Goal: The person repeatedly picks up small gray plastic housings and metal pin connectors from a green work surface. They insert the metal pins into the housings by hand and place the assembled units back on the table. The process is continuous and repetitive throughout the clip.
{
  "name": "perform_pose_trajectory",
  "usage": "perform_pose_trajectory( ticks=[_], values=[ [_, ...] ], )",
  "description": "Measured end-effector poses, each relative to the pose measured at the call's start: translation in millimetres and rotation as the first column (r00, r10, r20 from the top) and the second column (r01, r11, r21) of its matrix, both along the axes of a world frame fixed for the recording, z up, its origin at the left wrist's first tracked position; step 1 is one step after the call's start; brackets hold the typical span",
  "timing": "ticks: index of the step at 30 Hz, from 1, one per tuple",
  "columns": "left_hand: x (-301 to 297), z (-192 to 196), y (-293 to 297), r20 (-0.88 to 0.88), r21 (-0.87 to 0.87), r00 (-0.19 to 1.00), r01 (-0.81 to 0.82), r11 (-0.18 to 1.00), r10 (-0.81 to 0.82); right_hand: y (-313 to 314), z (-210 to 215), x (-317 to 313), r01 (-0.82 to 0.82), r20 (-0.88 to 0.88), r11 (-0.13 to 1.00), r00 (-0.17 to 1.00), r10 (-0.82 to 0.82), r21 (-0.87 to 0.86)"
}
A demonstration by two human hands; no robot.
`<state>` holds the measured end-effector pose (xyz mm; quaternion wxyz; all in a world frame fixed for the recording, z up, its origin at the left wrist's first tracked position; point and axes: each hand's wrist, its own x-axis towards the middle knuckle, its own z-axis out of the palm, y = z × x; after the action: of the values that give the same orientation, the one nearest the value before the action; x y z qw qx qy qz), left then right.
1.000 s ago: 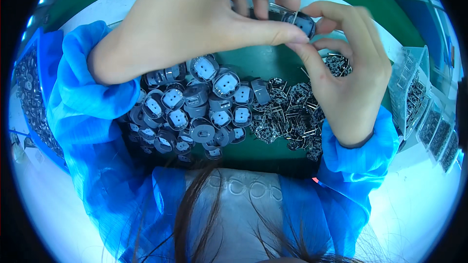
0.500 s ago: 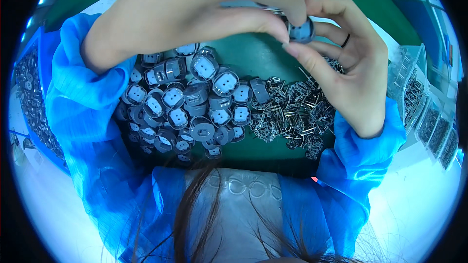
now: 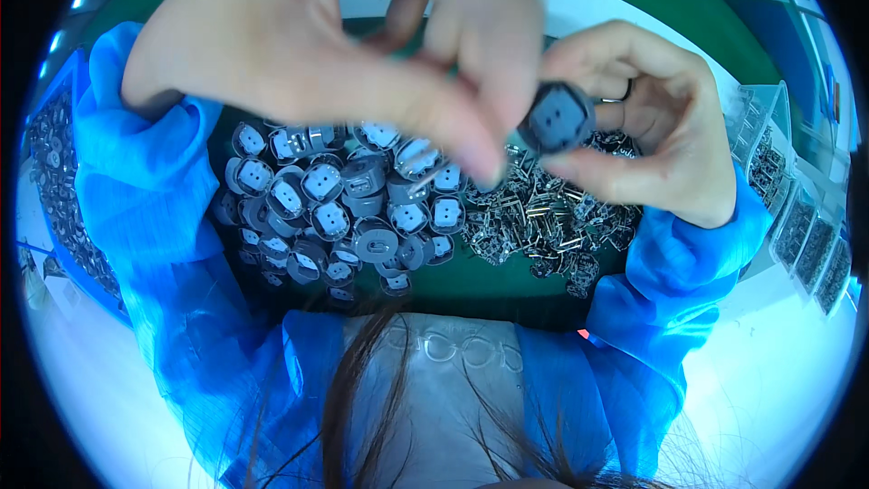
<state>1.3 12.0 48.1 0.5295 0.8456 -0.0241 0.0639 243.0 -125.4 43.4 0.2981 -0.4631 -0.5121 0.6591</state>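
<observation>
My right hand (image 3: 665, 118) pinches a round grey plastic housing (image 3: 557, 118) between thumb and fingers, its squarish face with small holes turned up. Close by on the left, my left hand (image 3: 425, 63) is blurred, with thumb and fingers closed together. A thin shiny metal piece (image 3: 423, 172), smeared by motion, shows at its fingertips; its kind cannot be made out. Below my left hand lies a heap of similar grey housings (image 3: 330, 217), many with pale faces showing. Beneath my right hand is a pile of small metal contact parts (image 3: 543, 213).
Both heaps lie on a green work surface (image 3: 489, 294). A blue bin (image 3: 80, 118) full of small parts stands at the left. Clear plastic boxes (image 3: 769, 158) with small metal pieces are at the right. My blue sleeves reach round both sides.
My left hand has drawn away from the housing, down and to the left. My right hand has come lower with the housing, whose face now shows more fully.
</observation>
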Motion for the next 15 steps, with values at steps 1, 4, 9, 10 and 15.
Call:
perform_pose_trajectory(
  ticks=[1, 4, 9, 10, 15],
  values=[
    [-4.7, 9.2, -8.1, -0.019, -0.010, 1.000, 0.002, 1.000, -0.002, 4.1, 4.1, -4.7, 0.003, 0.014, 1.000, 1.000, -0.003, 0.007],
    [-2.7, 12.6, -24.8, -0.134, -0.024, 0.983, -0.128, 0.992, 0.124, 6.9, -3.2, -5.0, 0.071, 0.033, 0.993, 0.997, -0.074, 0.093],
    [9.6, -20.6, -19.3, -0.189, -0.514, 0.957, -0.286, 0.809, 0.218, -1.5, -18.8, -2.2, 0.009, 0.365, 0.788, 0.883, -0.296, 0.616],
    [9.7, -18.2, -22.8, -0.180, -0.520, 0.954, -0.299, 0.800, 0.240, -3.1, -17.9, -8.3, -0.022, 0.376, 0.721, 0.864, -0.335, 0.692],
    [8.1, -21.0, -30.1, -0.188, -0.483, 0.911, -0.411, 0.773, 0.367, -11.6, -14.1, -17.3, -0.014, 0.530, 0.731, 0.698, -0.481, 0.682]
  ],
)
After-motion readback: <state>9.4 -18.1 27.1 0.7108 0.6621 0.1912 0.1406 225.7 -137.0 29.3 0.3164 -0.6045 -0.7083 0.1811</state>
